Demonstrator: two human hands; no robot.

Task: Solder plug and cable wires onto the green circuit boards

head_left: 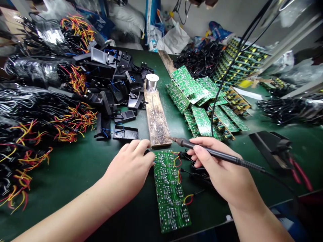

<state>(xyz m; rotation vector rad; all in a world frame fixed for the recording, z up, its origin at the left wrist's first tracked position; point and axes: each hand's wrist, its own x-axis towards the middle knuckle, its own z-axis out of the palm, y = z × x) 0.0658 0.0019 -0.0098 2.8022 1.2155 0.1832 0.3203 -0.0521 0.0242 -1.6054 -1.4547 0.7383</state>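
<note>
At the near side, the front edge of the green table (65, 168) slants up toward the right. Just inside it lies a green circuit board panel (171, 191), set lengthwise between the person's hands; its white printed marks are too small to read. Red and yellow leads (188, 199) loop from its right edge, close to black cables.

The left hand (133, 163) is curled at the panel's far left corner, fingers bunched; whether it grips anything cannot be told. The right hand (222, 168) closes pen-like around a soldering iron (232, 157), whose tip points at the near right corner of a scorched wooden board (158, 114). Red-handled pliers (300, 173) lie to the right, near the table's edge.

Green tabletop shows between the left forearm and the wire bundles (70, 124), and a narrow strip of it separates the wooden board from the piled circuit boards (199, 97). Black plastic housings (124, 116) crowd the board's left side. A solder spool (152, 83) stands on its far end. Beyond the table, a blue sack (97, 27) bears pale lettering, too blurred to read.
</note>
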